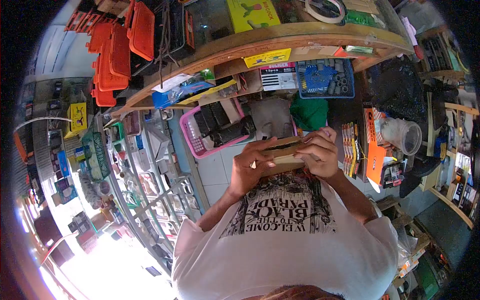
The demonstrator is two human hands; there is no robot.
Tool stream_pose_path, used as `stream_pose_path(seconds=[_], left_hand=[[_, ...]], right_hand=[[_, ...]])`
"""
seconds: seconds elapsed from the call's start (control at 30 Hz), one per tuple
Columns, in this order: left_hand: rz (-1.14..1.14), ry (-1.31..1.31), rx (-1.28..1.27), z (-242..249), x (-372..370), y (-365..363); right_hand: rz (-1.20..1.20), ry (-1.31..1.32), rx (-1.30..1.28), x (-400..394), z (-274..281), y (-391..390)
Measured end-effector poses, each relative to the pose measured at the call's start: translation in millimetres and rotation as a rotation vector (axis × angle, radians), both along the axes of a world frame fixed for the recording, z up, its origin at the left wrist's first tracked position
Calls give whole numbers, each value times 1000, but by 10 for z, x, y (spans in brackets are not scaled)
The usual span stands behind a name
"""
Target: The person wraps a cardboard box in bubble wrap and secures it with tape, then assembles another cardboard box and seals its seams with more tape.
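A small brown cardboard box (pixel 286 163) is held in front of my chest, between both hands. Its upper side shows a dark gap, like an opened top; the contents cannot be made out. My left hand (pixel 252 161) grips the box's left end, fingers curled over its edge. At the other end, my right hand (pixel 320 151) is closed around the box, with fingertips bent at the opening. Just beyond the hands lies a green cloth or bag (pixel 310 114).
A pink basket (pixel 187 131) with black packages stands past my left hand. Farther off, a blue basket (pixel 301 90) holds grey pipe fittings under a wooden-edged counter (pixel 300 33). Glass shelving (pixel 160 192) runs along the left. A clear plastic jar (pixel 411 137) is to the right.
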State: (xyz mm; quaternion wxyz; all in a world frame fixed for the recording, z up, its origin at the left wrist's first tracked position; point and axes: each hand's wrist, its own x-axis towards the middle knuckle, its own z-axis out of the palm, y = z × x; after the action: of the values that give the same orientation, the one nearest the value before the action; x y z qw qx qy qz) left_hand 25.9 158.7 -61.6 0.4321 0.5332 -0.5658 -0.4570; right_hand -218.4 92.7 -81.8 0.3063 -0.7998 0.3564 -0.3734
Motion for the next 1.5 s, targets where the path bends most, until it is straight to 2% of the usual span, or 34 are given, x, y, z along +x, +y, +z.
stream_pose_path(seconds=[0.2,0.27,0.37,0.47,0.67,0.87,0.97,1.1,1.33,1.5], left_hand=[[-41,-63,-78,35,-38,-35],[3,15,-13,13,-33,-31],[-65,-118,-124,-39,-10,-29],[-3,23,4,12,-5,3],[51,332,73,-132,17,65],[-20,96,-123,-134,-13,20],[-10,57,-125,-86,-29,5],[-2,51,-101,-118,-25,24],[14,52,-78,-98,-15,53],[30,85,-11,-118,-32,73]], right_hand=[[158,187,-56,170,257,16],[171,152,-58,220,285,-15],[181,111,-47,224,217,13],[183,117,-33,171,160,46],[154,79,12,312,327,11],[161,75,48,373,314,26],[177,44,31,356,226,59],[190,-2,10,325,211,36],[163,76,73,14,183,-45],[147,50,-1,33,46,-20]])
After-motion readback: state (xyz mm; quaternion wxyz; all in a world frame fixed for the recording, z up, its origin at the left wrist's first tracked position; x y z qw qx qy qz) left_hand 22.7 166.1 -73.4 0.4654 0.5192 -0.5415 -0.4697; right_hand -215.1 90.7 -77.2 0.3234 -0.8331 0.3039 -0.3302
